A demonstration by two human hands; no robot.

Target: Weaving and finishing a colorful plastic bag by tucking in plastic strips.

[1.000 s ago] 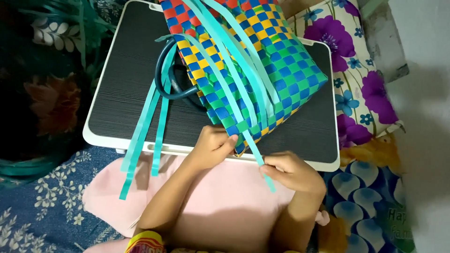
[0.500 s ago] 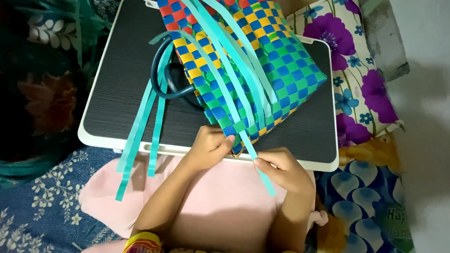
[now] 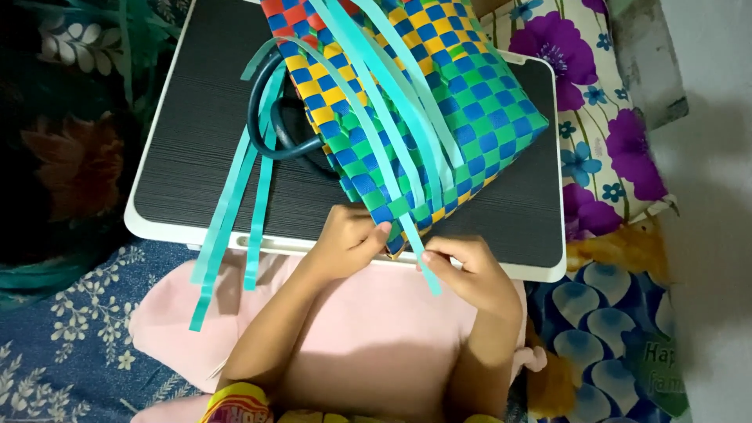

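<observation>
A woven plastic basket point(image 3: 462, 117) in green, blue, yellow and red checks lies on its side on a black lap table point(image 3: 204, 157). Several loose teal strips point(image 3: 376, 102) run across it toward me. My left hand point(image 3: 348, 239) pinches the basket's near corner. My right hand point(image 3: 470, 270) grips the end of one teal strip point(image 3: 419, 254) just off that corner. A dark blue handle point(image 3: 274, 137) curves out at the basket's left side.
More teal strips point(image 3: 235, 211) hang over the table's white front edge at left. A pink cloth point(image 3: 376, 329) covers my lap. Floral bedding point(image 3: 580, 102) lies to the right and a dark patterned fabric point(image 3: 70, 157) to the left.
Both hands stay at the basket's near corner. My right hand has shifted slightly along the teal strip; the view has moved a little.
</observation>
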